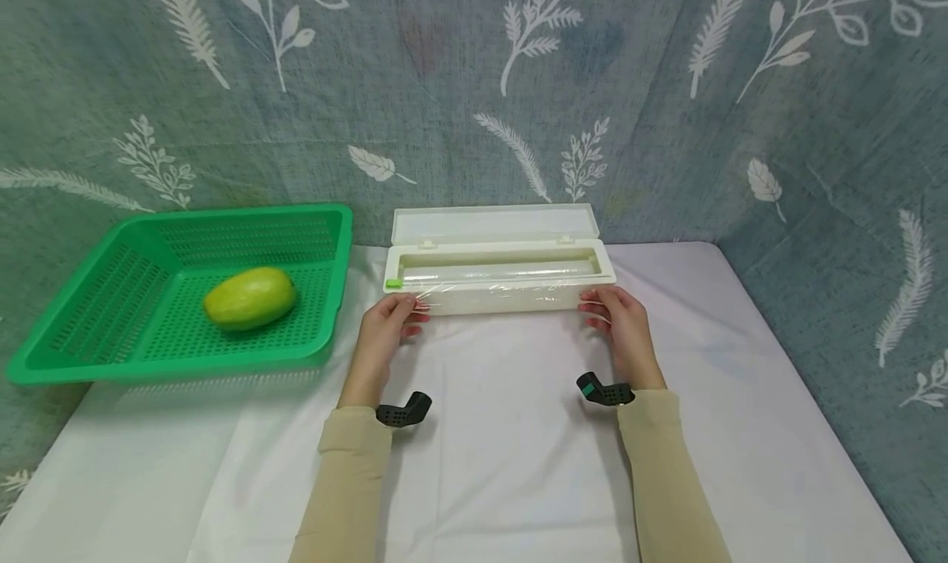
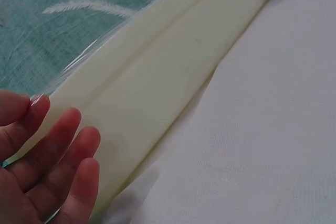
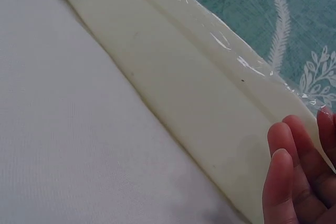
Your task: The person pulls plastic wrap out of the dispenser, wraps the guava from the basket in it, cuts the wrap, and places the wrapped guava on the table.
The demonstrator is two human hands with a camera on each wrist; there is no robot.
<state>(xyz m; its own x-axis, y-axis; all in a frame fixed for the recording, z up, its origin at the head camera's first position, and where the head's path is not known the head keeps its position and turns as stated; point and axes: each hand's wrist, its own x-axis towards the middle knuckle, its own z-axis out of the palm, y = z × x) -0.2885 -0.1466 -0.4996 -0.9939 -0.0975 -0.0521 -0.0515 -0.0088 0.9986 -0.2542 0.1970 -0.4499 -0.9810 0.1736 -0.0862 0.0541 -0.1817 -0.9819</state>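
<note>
A cream cling film dispenser [image 1: 511,300] lies at the back of the table with its lid [image 1: 494,224] raised and a roll of film inside. Clear cling film [image 1: 474,295] stretches over the front edge of the box. Thumb and index finger of my left hand [image 1: 385,324] pinch the film's left corner, the other fingers loosely bent near the box front. At the right corner my right hand [image 1: 625,324] pinches the film the same way. Both wrist views show the dispenser's front wall [image 2: 152,82] close by, with glints on the film [image 3: 247,64] along its top.
A green plastic basket [image 1: 336,300] stands at the left, holding a yellow-green oval fruit [image 1: 250,300]. A small green slider [image 1: 393,283] sits at the dispenser's left front corner. White cloth [image 1: 511,448] covers the table, and a patterned curtain [image 1: 444,94] hangs behind.
</note>
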